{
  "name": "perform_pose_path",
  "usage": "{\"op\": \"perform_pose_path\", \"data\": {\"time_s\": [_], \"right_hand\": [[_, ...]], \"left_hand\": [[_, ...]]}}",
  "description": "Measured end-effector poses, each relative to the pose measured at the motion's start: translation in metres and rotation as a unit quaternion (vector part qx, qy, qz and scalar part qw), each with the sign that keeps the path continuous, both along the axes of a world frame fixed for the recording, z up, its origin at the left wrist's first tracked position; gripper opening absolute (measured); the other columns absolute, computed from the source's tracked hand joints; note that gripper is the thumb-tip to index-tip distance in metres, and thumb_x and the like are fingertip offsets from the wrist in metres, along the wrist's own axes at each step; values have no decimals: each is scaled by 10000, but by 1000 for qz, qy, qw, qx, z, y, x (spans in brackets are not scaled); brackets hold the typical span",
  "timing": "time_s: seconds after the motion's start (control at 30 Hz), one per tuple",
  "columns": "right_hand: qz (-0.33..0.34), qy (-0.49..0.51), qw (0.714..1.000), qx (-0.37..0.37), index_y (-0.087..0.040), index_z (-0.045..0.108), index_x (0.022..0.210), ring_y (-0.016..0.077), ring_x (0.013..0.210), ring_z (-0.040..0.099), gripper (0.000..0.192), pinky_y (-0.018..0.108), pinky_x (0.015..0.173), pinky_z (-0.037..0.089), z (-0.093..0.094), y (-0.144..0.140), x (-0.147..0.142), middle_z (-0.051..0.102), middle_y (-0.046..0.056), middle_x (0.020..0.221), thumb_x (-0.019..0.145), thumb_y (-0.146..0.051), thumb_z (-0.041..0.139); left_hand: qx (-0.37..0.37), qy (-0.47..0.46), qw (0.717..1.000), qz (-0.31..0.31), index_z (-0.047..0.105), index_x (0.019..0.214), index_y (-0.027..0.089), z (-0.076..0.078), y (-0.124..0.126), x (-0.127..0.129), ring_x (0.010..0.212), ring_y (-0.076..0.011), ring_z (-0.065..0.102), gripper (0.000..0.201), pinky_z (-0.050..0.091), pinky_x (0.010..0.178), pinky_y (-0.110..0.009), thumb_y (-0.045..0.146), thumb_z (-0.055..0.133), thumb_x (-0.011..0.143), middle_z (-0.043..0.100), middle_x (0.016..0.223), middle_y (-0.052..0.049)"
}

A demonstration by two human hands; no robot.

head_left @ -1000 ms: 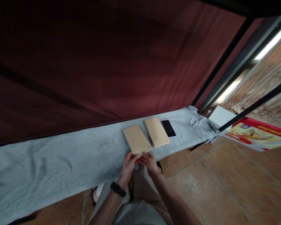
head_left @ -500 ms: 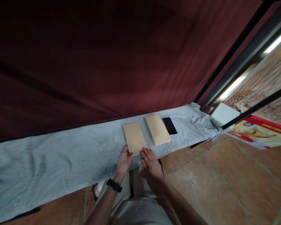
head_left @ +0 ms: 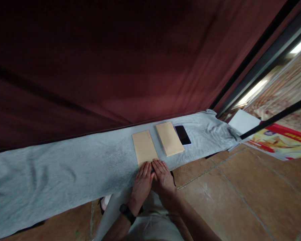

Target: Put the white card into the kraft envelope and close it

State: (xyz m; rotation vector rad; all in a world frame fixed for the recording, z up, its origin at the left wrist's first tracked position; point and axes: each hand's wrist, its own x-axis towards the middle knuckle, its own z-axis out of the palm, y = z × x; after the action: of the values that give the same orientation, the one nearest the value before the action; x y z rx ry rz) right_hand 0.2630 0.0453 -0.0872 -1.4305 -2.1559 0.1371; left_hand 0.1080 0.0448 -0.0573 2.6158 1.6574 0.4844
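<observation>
Dark red curtain (head_left: 102, 67) hangs behind a long table draped in grey cloth (head_left: 65, 170), with brown floor tiles (head_left: 240, 194) off to my right. Two tan envelopes lie side by side on the cloth. The near envelope (head_left: 144, 151) sits straight in front of me; the far envelope (head_left: 169, 138) is just to its right, apart from it, and a black phone (head_left: 183, 135) lies just beside that one. Further right, white sheets (head_left: 243, 121) and a red and yellow poster (head_left: 278, 140) lie beyond the end of the cloth.

My left hand (head_left: 142, 182) and right hand (head_left: 163, 177) lie flat and spread, side by side and touching, palms down — fingertips pressing on the near short edge of the near envelope, gripping nothing.

I judge the envelope light and thin, paper that bends easily and creases if pinched hard. It lies flush on soft cloth, so an edge would be hard to get under — the cloth may bunch up with it. The near short edge, or a corner there, looks like the best place to take hold, thumb below and fingers on top. Whether anything is inside I cannot tell.
</observation>
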Motion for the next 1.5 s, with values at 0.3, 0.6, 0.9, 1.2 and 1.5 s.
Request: {"op": "perform_pose_path", "data": {"time_s": [0.3, 0.6, 0.9, 1.2, 1.5], "right_hand": [[-141, 51, 988, -42, -131, 583, 1361, 298, 1144, 602, 428, 470, 989, 485, 15, 13, -5, 667, 181, 1228, 959, -140, 436], [-198, 351, 902, -157, -133, 682, 1168, 215, 864, 654, 368, 368, 854, 539, 19, 47, -5, 672, 121, 1045, 861, -232, 503], [-151, 643, 717, -225, -202, 690, 1011, 171, 713, 642, 365, 321, 714, 548, 40, 52, -19, 698, 33, 858, 756, -462, 667], [-151, 663, 668, -302, -192, 699, 1025, 205, 787, 681, 550, 348, 714, 570, 47, 48, -31, 735, 88, 963, 685, -620, 761], [-127, 677, 628, -363, -177, 631, 853, 173, 572, 671, 580, 291, 550, 571, 32, 39, -31, 696, 32, 684, 569, -638, 838]], "left_hand": [[8, 53, 999, 11, 581, 1384, 88, -7, -6, -15, 1354, -266, 531, 438, 461, 1110, -402, 248, 392, 1023, 584, 1446, -157], [-32, 105, 993, 37, 641, 1244, 77, 29, 22, 15, 1077, -286, 643, 343, 547, 891, -390, 97, 471, 947, 693, 1156, -168], [-91, 74, 989, 85, 626, 1118, 128, 63, 47, 26, 968, -268, 678, 288, 518, 743, -320, 43, 429, 927, 697, 1028, -165], [-152, -537, 797, 228, 601, 984, 191, 80, 62, -20, 572, -187, 668, 238, 527, 581, -300, 415, 599, 905, 697, 740, -42], [-332, -746, 523, 243, 615, 717, 147, 29, 41, -1, 650, -215, 718, 364, 616, 673, -359, 312, 890, 542, 729, 698, -61]]}}
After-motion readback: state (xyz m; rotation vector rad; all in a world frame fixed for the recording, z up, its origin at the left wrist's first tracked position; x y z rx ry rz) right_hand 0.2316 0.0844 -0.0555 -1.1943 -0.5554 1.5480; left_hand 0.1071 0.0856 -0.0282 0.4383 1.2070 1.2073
